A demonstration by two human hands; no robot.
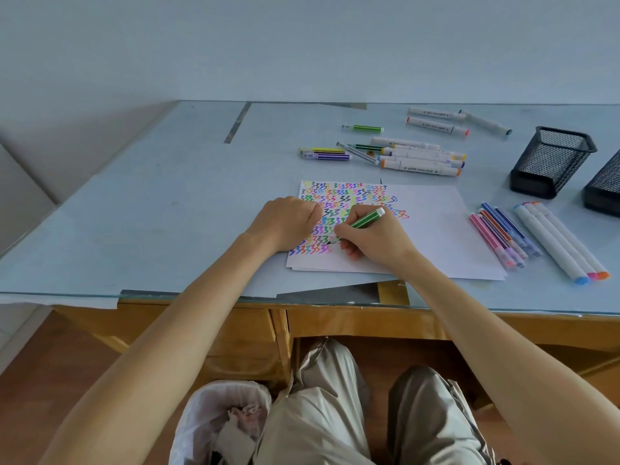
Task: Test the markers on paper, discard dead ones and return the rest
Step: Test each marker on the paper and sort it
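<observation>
A white sheet of paper (432, 229) lies on the desk, its left half covered with rows of coloured squiggles. My right hand (375, 238) grips a green striped marker (364, 221) with its tip down on the paper near the lower rows. My left hand (285, 223) rests on the sheet's left edge with curled fingers; whether it holds anything is hidden. Loose markers (416, 156) lie in a pile behind the paper. More markers (506, 234) lie in a row to the right, beside three thick white ones (560, 243).
Two black mesh pen holders (550, 162) stand at the right rear, the second (607, 189) cut off by the frame. A bin lined with a white bag (201, 421) sits on the floor left of my knees. The glass-topped desk (151, 213) has wooden drawers beneath.
</observation>
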